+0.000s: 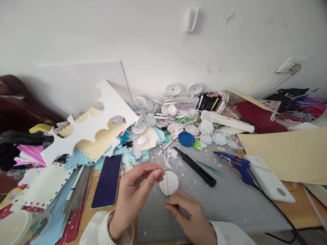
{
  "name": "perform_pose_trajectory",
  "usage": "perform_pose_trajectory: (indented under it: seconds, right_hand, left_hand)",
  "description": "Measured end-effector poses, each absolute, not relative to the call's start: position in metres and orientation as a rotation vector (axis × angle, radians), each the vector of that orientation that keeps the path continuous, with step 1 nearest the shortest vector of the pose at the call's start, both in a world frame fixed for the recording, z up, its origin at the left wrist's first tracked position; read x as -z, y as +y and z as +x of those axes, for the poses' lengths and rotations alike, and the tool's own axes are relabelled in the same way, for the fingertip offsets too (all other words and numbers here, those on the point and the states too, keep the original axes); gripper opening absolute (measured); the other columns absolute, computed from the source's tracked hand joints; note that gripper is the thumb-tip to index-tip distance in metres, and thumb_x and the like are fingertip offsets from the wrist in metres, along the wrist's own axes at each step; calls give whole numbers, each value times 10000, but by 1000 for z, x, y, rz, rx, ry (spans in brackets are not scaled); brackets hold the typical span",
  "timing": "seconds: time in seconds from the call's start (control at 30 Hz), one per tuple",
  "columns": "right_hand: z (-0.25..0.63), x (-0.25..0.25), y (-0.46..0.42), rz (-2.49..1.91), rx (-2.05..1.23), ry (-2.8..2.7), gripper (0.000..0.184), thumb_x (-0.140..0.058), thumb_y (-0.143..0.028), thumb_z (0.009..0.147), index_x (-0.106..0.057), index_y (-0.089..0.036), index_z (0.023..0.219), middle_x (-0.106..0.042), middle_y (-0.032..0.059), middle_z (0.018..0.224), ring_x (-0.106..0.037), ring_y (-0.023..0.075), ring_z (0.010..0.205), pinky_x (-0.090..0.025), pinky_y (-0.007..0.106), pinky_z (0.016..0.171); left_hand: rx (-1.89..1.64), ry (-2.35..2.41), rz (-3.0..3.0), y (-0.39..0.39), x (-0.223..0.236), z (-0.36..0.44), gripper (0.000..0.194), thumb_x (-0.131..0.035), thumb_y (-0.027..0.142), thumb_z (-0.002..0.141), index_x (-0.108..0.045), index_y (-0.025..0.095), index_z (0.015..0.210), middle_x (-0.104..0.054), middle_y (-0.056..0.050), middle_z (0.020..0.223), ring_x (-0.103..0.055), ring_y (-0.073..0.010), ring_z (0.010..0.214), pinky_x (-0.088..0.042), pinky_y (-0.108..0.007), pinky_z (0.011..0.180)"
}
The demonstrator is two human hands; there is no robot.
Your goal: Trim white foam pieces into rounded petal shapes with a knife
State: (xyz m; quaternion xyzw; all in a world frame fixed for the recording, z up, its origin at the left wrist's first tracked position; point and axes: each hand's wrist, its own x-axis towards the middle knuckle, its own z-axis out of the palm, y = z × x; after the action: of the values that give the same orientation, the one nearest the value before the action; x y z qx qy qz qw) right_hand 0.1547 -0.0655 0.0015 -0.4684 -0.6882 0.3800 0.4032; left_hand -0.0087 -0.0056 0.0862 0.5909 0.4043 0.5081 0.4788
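Note:
Thumb and fingertips of my left hand (140, 190) are pinched together at the upper part of a thin wire (167, 187). Lower down, my right hand (189, 212) pinches the same wire, which runs roughly upright between the hands; whether it is one strand or two I cannot tell. Behind the wire, a white round disc (173, 182) lies on the grey cutting mat (224, 211), partly covered by the fingers. Just beyond the hands rests a black utility knife (195, 166), with teal tweezers (211, 169) beside it.
To the right are a blue glue gun (236, 163) with its cord and a white flat box (270, 178). A phone (107, 182) and a bundle of wires (80, 190) lie left. Cut white board (112, 105), a blue lid (186, 139) and decorated discs crowd the back.

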Motion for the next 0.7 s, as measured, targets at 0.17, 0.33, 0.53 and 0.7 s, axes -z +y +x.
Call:
perform_pose_trajectory:
  seconds: [0.17, 0.33, 0.53, 0.7]
  right_hand:
    - [146, 4, -68, -1154, -986, -1772, 171, -526, -194, 875, -559, -179, 709, -549, 4, 679, -523, 105, 640, -396, 200, 609]
    - [144, 7, -70, -1176, -1004, -1696, 186, -516, -213, 874, -533, -179, 692, -539, 1, 667, -521, 108, 638, -404, 200, 607]
    - [159, 6, -68, -1182, -987, -1496, 208, -517, -285, 898, -538, -193, 713, -592, 12, 716, -570, 120, 700, -460, 203, 666]
    - [206, -10, -65, -1296, -715, -1407, 151, -486, -268, 915, -593, -221, 818, -622, -2, 725, -604, 105, 690, -492, 167, 662]
  left_hand:
    - [-1231, 1006, 1424, -8, -85, -12, 86, -621, 221, 842, -679, 168, 807, -689, -12, 712, -633, -95, 650, -527, -168, 624]
    - [-1276, 1038, 1343, -12, -83, -15, 98, -617, 247, 845, -658, 161, 821, -683, -12, 682, -628, -98, 628, -526, -174, 603]
    - [-1329, 1137, 1444, -14, -83, -29, 131, -579, 272, 873, -644, 167, 832, -655, -7, 661, -614, -106, 624, -515, -188, 591]
    - [-1565, 1344, 1483, -18, -99, -50, 110, -562, 282, 879, -614, 186, 887, -675, -39, 865, -645, -159, 859, -525, -257, 780]
